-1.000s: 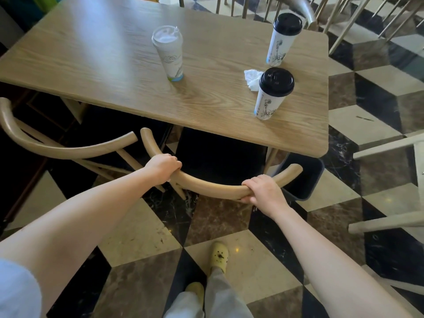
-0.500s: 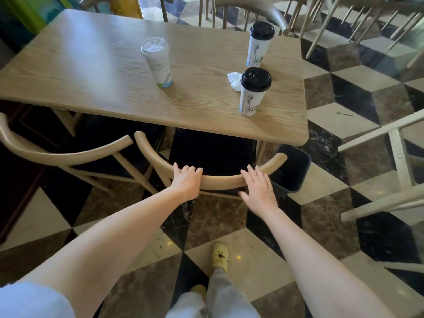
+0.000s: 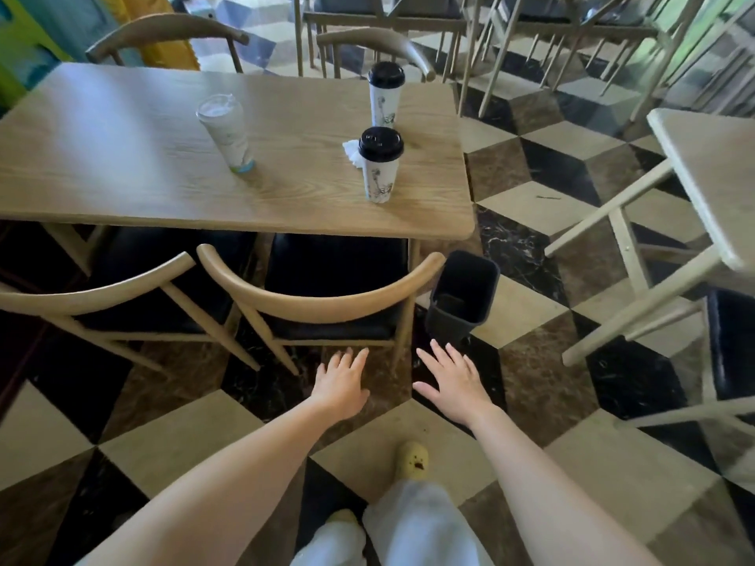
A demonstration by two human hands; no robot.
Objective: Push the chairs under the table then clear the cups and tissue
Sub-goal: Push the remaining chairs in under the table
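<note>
Two wooden chairs with black seats stand tucked at the near side of the wooden table (image 3: 122,189): one chair (image 3: 322,306) in front of me and another chair (image 3: 94,302) to its left. On the table stand a clear-lidded cup (image 3: 226,134), a near black-lidded cup (image 3: 380,165) and a far black-lidded cup (image 3: 385,93). A crumpled white tissue (image 3: 352,152) lies beside the near cup. My left hand (image 3: 341,381) and my right hand (image 3: 453,381) hover open, fingers spread, apart from the chair back.
A small black bin (image 3: 463,298) stands on the floor at the table's near right corner. Two more chairs (image 3: 380,40) sit at the far side. Another table (image 3: 711,173) and its chair are on the right. The floor is checkered tile.
Both hands have let go of the chair back and pulled away toward me. The chair sits farther under the table, and my view has moved back.
</note>
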